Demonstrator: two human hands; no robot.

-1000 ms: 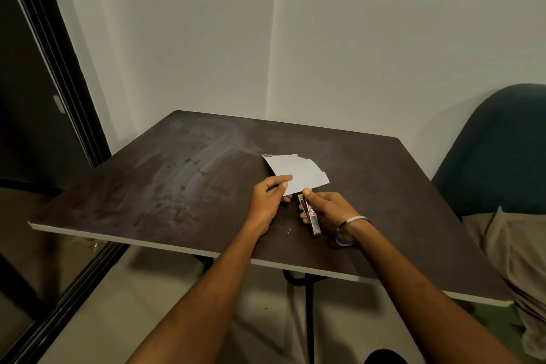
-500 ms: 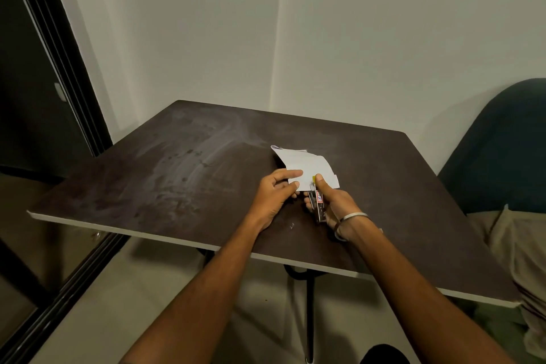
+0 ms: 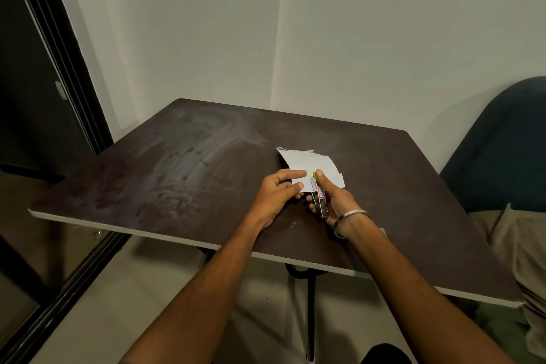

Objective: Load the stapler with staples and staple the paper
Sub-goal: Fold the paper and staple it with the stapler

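Gripping the stapler (image 3: 319, 196), the right hand (image 3: 334, 199) curls its fingers around the body, with the thumb laid along the top toward the yellow front end. The stapler is slim, with a red-and-white label on its upper face, and its front end sits at the near edge of the paper (image 3: 310, 164). The left hand (image 3: 274, 196) pinches the near left part of the paper, with the forefinger stretched over the top of the sheet and the thumb just below its edge. The paper is white, appears to be more than one layer with uneven edges, and lies on the right half of the desk (image 3: 177, 174), angled so one corner points to the far left. Whether the paper sits inside the stapler's mouth cannot be told at this size. A small staple piece (image 3: 293, 224) lies on the desk near the front edge, between the two wrists. A metal bangle (image 3: 353, 214) circles the right wrist. The desk is dark brown with a pale edge band and smeared marks across its left half. A dark blue chair (image 3: 502, 151) stands to the right, just beside the desk.
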